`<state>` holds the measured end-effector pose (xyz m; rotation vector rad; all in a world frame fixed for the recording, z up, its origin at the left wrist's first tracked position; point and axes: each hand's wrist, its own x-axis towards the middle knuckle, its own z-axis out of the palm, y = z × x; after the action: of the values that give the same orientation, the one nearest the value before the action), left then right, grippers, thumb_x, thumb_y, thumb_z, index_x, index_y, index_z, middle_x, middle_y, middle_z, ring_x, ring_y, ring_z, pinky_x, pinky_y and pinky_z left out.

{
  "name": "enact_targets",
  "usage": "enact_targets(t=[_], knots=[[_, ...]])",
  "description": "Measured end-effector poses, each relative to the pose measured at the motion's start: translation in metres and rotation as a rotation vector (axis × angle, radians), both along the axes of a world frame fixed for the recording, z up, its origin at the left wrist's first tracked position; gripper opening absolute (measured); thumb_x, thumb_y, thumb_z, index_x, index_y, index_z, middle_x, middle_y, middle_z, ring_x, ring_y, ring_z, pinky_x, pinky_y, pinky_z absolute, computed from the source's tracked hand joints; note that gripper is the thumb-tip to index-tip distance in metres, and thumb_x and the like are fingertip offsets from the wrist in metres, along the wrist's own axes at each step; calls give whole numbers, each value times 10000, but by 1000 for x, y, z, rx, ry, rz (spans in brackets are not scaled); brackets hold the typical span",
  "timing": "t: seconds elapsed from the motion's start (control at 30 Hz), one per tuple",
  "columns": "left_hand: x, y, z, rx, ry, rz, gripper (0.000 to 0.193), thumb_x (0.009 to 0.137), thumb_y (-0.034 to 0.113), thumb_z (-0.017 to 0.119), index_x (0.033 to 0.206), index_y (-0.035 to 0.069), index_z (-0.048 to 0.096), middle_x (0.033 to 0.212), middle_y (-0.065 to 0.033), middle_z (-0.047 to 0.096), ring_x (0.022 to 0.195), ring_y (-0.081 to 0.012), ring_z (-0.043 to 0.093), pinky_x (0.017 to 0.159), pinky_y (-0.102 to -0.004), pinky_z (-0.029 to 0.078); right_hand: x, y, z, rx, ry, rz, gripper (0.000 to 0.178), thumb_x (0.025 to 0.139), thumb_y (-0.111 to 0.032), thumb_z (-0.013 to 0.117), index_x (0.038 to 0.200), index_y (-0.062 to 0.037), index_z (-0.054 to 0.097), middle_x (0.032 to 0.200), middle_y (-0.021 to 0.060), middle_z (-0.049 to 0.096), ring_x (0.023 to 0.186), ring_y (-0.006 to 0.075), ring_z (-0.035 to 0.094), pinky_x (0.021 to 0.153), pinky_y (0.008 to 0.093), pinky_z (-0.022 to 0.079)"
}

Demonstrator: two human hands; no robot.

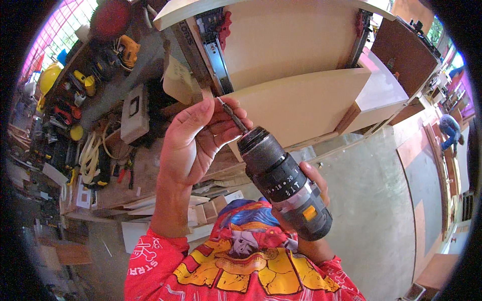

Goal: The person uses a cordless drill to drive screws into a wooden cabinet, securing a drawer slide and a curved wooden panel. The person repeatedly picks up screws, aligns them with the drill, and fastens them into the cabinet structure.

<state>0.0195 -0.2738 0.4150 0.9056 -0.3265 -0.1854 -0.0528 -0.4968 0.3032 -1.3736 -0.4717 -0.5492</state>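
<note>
While held before shirt (251,268), treat drill (273,168) as likely heavy, stiff | grasp around body, as with clasping right hand (316,181) | note left hand (193,131) half-curled about bit (234,117), cannot tell if pinching

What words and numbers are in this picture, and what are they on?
I won't copy them out, but here's where they are:
Drill: white numbers and marks around its black collar.
Left red sleeve: white letters beside a drawing, partly hidden.
Dark strip near the top: pale letters.
Pale panel near that strip: dark marks, too blurred to read.
</note>
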Motion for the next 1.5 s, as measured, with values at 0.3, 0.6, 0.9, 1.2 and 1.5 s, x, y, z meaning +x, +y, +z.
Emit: enact_targets(t=[0.3,0.6,0.9,1.2,1.5], knots=[[0,1,6,115,-7,65,528,1078,370,553,1348,-84,568,1176,-206,698,1053,-282,720,962,-405,588,6,-3,-12,438,614,312,817,771,-166,893,1466,-34,483,1149,206,714,932,264,750,817,352,612],[90,48,66,756,-820,1028,645,908,137,786,1483,52,507,1354,-100,608,1230,-196,583,1094,-349,450,9,7,-13,294,194,186,861,804,-202,857,1502,-42,379,1281,215,636,1067,267,715,931,369,591],[135,45,75,672,-844,925,471,849,132,850,1272,28,671,1164,-47,714,1073,-131,665,958,-279,517,13,-2,-4,590,502,262,686,874,-305,763,1441,-55,467,1210,219,669,1017,276,729,858,369,622],[135,54,95,964,-900,895,398,892,66,754,1278,31,666,1223,-68,714,1127,-143,658,1004,-290,507,22,-1,-5,313,274,120,786,834,-208,791,1489,-73,378,1266,218,627,1055,272,713,875,364,617],[141,42,80,885,-907,1051,380,873,109,797,1228,30,686,1228,-56,710,1104,-139,666,947,-288,528,25,-2,-1,-23,32,42,913,794,-110,820,1536,-90,288,1321,217,584,1094,269,697,893,360,611]])
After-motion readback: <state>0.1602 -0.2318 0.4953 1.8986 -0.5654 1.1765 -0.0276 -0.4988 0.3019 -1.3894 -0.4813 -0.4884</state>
